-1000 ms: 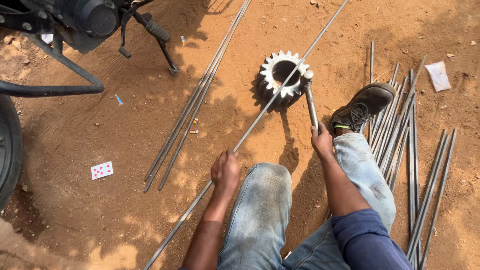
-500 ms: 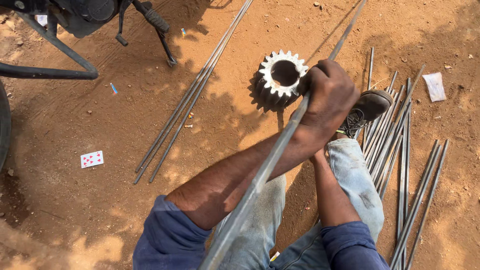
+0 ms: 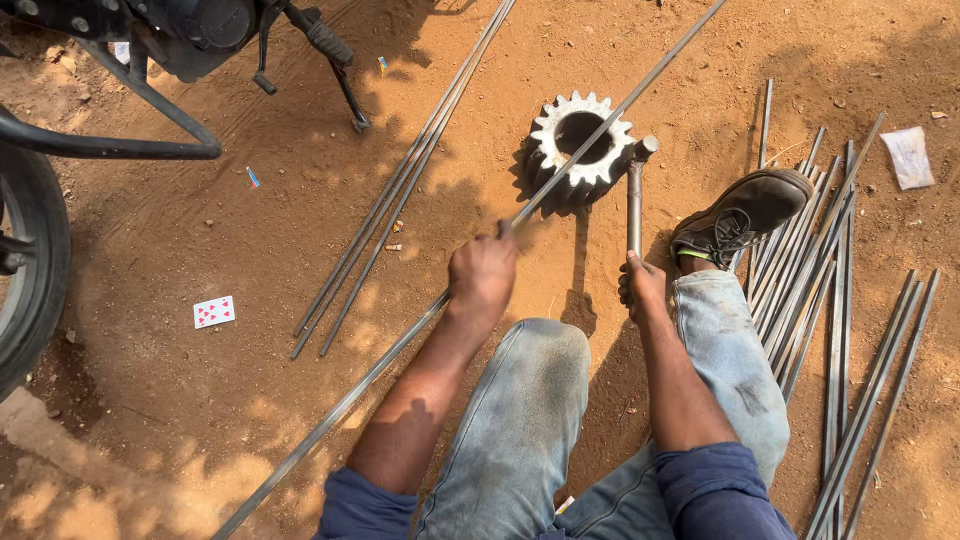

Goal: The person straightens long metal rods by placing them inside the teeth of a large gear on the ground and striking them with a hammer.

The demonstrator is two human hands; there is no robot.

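**A:** What does the left hand [image 3: 482, 275] hold, and where?

**B:** It is closed around a long thin steel rod [image 3: 400, 345], which runs slantwise from the lower left, over a large toothed gear [image 3: 578, 150] on the orange dirt, to the upper right. The right hand [image 3: 642, 288] grips a short metal lever [image 3: 634, 205] beside the gear.

**A:** How would the rod handle?

**B:** Probably light but whippy; its far ends likely sag and swing. Gripping near the middle looks best. It is grey, bare and smooth, so perhaps slippery.
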